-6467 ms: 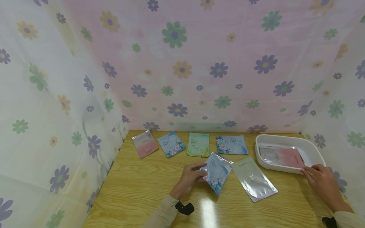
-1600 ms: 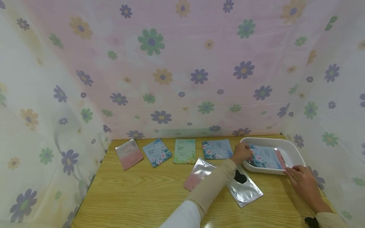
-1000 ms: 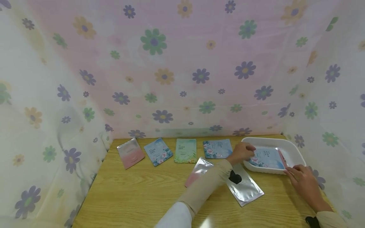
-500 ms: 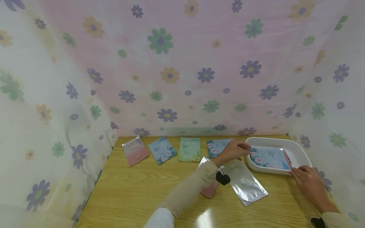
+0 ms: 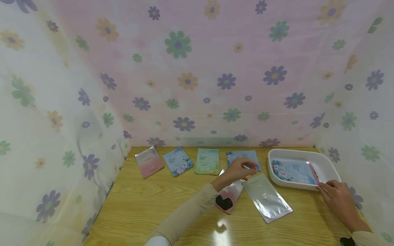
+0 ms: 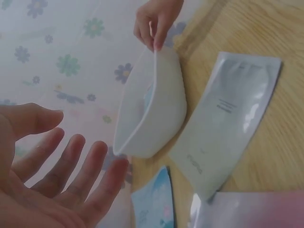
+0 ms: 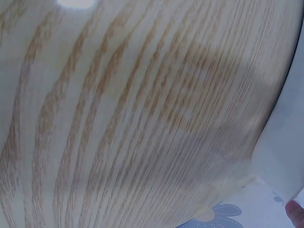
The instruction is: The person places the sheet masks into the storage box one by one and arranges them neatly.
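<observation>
My left hand (image 5: pixel 238 169) hovers left of the white tray with relaxed fingers and holds nothing; its spread fingers (image 6: pixel 95 161) show in the left wrist view. Below it lie a pink-and-silver sheet mask packet (image 5: pixel 235 194) and a pale green-silver one (image 5: pixel 267 198), which touches or overlaps it. With thumb and fingers, my right hand (image 5: pixel 340 200) pinches the front right rim of the white tray (image 5: pixel 327 169). Inside the tray a blue floral mask packet (image 5: pixel 293 172) lies flat, covering most of a pink packet (image 5: pixel 314 172). Only a fingertip (image 6: pixel 156 45) region of that grip shows from the left wrist.
Along the back of the wooden table (image 5: pixel 147 208) lie a pink-silver packet (image 5: pixel 149 162), a blue floral packet (image 5: pixel 178 161), a green packet (image 5: pixel 207 160) and another blue packet (image 5: pixel 248 157). Flowered cloth (image 5: pixel 197 68) walls in the back and both sides.
The blue packet, earlier gripped over the table, now lies in the tray on the pink one. My left hand has released it and drawn back leftward. My right hand stays on the rim.
</observation>
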{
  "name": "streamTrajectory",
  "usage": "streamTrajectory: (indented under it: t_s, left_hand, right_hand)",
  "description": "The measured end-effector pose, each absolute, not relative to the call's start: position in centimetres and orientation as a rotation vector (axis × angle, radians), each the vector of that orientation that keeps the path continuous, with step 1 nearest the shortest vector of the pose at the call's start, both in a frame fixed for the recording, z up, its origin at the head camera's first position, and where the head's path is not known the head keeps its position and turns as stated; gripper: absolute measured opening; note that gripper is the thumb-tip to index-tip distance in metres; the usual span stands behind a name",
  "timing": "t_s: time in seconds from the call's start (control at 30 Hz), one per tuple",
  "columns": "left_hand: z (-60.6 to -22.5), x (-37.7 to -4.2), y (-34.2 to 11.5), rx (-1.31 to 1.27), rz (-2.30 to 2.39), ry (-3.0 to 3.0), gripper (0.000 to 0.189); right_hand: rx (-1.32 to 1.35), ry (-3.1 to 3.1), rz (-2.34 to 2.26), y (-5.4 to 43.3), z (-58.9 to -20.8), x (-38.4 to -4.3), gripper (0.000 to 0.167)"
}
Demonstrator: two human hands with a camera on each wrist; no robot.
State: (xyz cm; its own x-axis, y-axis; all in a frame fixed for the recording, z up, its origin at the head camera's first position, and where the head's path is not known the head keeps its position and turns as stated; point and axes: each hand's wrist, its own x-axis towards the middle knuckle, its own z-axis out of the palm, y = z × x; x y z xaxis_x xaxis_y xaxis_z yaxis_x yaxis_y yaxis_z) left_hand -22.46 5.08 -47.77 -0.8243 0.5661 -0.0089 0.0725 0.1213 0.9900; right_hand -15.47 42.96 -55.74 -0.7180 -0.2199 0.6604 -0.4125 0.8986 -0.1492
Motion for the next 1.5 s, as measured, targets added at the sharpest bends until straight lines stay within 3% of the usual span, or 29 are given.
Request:
streamTrajectory:
  t_s: [0.2,0.5,0.67,0.87,1.1,1.23,1.5]
  left_hand:
    - [-48.4,-21.2,2.6,0.547,1.781,2.043,0.018]
    - [-49.6,-19.6,-0.6,0.455,1.847,2.053,0.020]
    - [-50.1,-19.0,-2.0,0.400,1.879,2.052,0.020]
    - [-51.0,-18.1,-3.3,0.275,1.919,2.091,0.018]
    - [-52.4,-17.4,-4.7,0.166,1.958,2.143,0.019]
    - [-51.3,-16.1,-5.5,0.144,1.983,2.178,0.019]
    - [-54.9,-15.7,-6.9,-0.035,1.996,2.172,0.027]
  right_hand:
    - [0.414,-2.421,0.362,42.9,-55.7,-15.4,0.016]
    - [0.451,-2.385,0.378,43.1,-55.8,-15.4,0.010]
    - [0.486,-2.369,0.378,43.3,-55.7,-15.5,0.029]
    - [0.444,-2.405,0.362,43.2,-55.6,-15.6,0.011]
    - [0.402,-2.424,0.370,43.0,-55.6,-15.6,0.012]
    - [0.432,-2.399,0.381,43.0,-55.7,-15.7,0.012]
    - [0.412,-2.423,0.348,43.1,-56.0,-15.7,0.014]
